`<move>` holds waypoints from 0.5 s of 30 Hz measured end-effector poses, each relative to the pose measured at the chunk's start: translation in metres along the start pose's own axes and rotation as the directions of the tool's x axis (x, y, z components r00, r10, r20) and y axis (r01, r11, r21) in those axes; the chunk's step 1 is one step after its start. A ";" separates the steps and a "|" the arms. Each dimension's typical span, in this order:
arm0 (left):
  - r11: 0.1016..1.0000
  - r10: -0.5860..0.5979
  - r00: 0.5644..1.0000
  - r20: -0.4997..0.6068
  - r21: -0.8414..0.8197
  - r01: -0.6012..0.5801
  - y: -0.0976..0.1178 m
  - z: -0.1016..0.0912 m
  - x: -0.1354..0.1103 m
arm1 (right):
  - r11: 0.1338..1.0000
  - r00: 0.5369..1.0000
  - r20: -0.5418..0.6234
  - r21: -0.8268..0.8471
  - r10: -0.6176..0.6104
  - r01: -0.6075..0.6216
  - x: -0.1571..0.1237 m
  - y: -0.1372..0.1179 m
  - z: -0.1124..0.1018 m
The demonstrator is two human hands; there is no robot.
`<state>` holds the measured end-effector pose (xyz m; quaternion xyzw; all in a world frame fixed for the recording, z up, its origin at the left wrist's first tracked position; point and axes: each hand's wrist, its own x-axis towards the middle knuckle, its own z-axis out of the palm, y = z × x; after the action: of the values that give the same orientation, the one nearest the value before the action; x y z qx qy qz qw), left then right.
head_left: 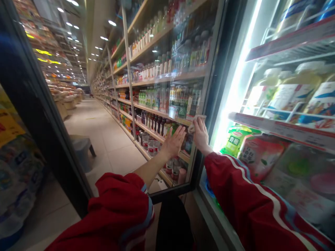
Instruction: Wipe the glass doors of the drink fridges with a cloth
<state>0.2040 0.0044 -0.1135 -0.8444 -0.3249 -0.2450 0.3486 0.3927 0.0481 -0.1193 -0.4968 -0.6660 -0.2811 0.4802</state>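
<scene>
A glass fridge door (pixel 167 104) with a dark frame stands swung out in front of me. Against the glass, near the frame's right side, my right hand (pixel 201 134) presses a light-coloured cloth (pixel 196 122) with its fingers closed over it. Just left of it, my left hand (pixel 175 141) lies on or very close to the glass, fingers stretched out and holding nothing. Both arms wear red sleeves with white and blue stripes. Bottles on shelves show in or through the glass; whether reflected or behind it, I cannot tell everywhere.
At the right is the lit fridge interior, with bottles (pixel 285 90) on wire shelves and green and red pouches (pixel 237 139) below. A grey stool (pixel 81 150) stands on the tiled aisle floor (pixel 120 157). Wrapped bottle packs (pixel 15 188) sit at the far left.
</scene>
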 end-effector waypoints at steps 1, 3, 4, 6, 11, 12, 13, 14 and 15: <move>1.000 -0.001 1.000 -0.001 -0.002 0.001 -0.001 -0.002 0.001 | 1.000 1.000 -0.007 0.009 0.004 -0.004 0.007 -0.001 -0.001; 1.000 -0.006 1.000 -0.010 -0.003 0.006 -0.005 -0.005 0.002 | 0.999 1.000 -0.019 0.023 0.023 -0.022 0.011 -0.005 -0.001; 1.000 -0.010 1.000 -0.015 -0.002 0.010 -0.006 -0.005 0.001 | 0.999 0.999 -0.024 0.028 0.035 -0.034 0.007 -0.008 0.001; 1.000 -0.019 0.999 -0.026 0.002 0.019 -0.010 -0.005 -0.002 | 0.998 0.998 -0.025 0.030 0.055 -0.054 -0.006 -0.016 0.005; 0.998 -0.044 0.997 -0.062 0.036 0.047 -0.021 -0.003 -0.010 | 0.996 1.000 -0.013 0.085 0.008 -0.007 -0.029 -0.046 0.017; 0.998 -0.050 0.996 -0.067 0.043 0.053 -0.023 -0.003 -0.011 | 0.994 1.000 -0.018 0.111 -0.015 0.017 -0.029 -0.053 0.018; 0.997 -0.055 0.996 -0.070 0.052 0.059 -0.025 -0.003 -0.012 | 0.990 0.999 -0.021 0.135 -0.046 0.048 -0.028 -0.060 0.019; 0.996 -0.060 0.996 -0.071 0.061 0.064 -0.028 -0.004 -0.013 | 0.984 0.996 -0.021 0.154 -0.083 0.085 -0.026 -0.066 0.020; 0.995 -0.062 0.996 -0.070 0.071 0.067 -0.030 -0.005 -0.014 | 0.978 0.992 -0.016 0.166 -0.122 0.123 -0.024 -0.070 0.020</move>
<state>0.1722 0.0118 -0.1064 -0.8112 -0.3489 -0.2725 0.3821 0.3213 0.0311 -0.1412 -0.4118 -0.7152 -0.2549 0.5038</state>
